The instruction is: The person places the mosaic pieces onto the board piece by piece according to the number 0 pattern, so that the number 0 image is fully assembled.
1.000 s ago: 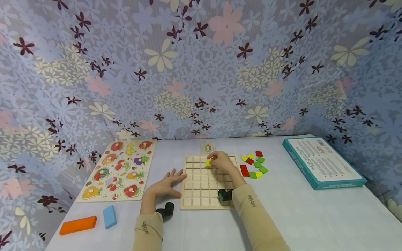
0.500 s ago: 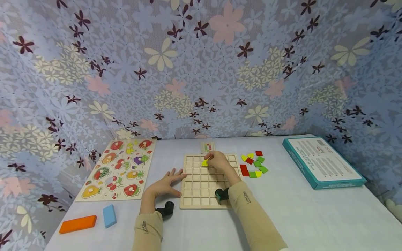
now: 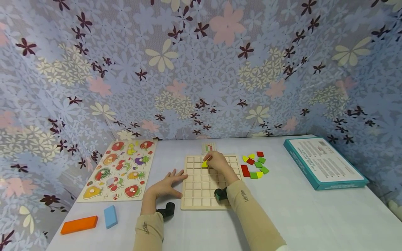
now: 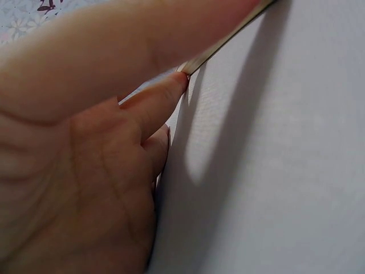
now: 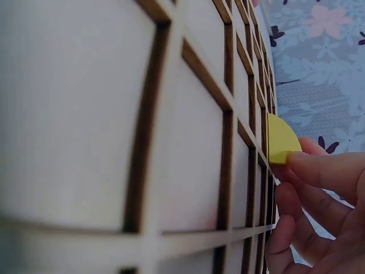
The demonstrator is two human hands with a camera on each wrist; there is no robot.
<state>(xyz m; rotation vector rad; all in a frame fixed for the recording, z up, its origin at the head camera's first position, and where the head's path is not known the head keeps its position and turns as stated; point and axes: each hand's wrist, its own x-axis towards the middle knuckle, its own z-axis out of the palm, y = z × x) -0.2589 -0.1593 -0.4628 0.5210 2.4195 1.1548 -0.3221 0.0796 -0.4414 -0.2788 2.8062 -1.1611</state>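
The right hand (image 3: 218, 161) pinches a small yellow quarter-round tile (image 3: 205, 164) over the wooden grid board (image 3: 201, 190), near its far edge; the left hand (image 3: 164, 185), fingers spread flat on the table (image 3: 314, 216), touches the board's edge, probably to steady it.

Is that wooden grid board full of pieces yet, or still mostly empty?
Mostly empty. The grid board shows bare squares nearly everywhere; the right hand pinches one yellow piece over a far cell. I cannot tell if it is seated.
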